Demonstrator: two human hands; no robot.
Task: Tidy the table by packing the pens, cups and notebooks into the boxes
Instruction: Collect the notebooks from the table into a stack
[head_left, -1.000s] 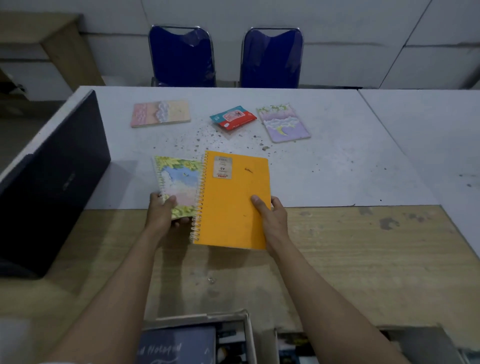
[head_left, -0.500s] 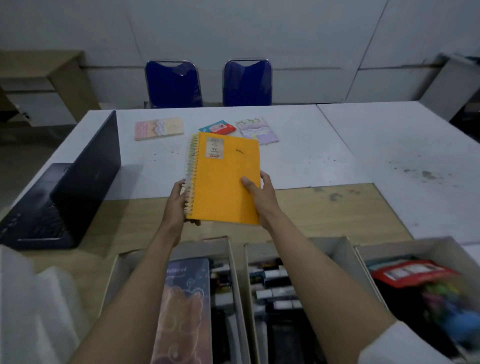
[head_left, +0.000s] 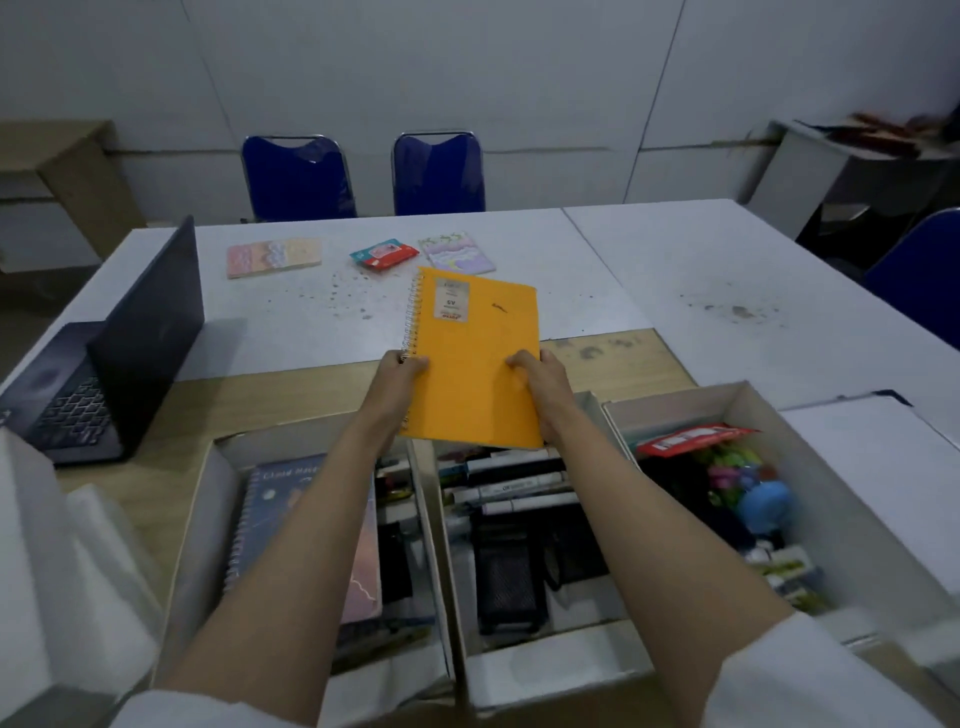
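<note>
The orange notebook has come nearer, above the boxes. Both hands have fingers clamped on its edges; lower it flat onto the blue notebook.

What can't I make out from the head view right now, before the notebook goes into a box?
- Anything beneath the orange notebook: the cover hides it, so a second notebook can't be confirmed.
- Left box: the left forearm crosses its contents.
- Middle box: the dark items are too dim to name.
- Right box: the near corner is blurred.
- Label print on the orange notebook: too small.
- Left hand and right hand: fingers beneath the cover are hidden.
</note>
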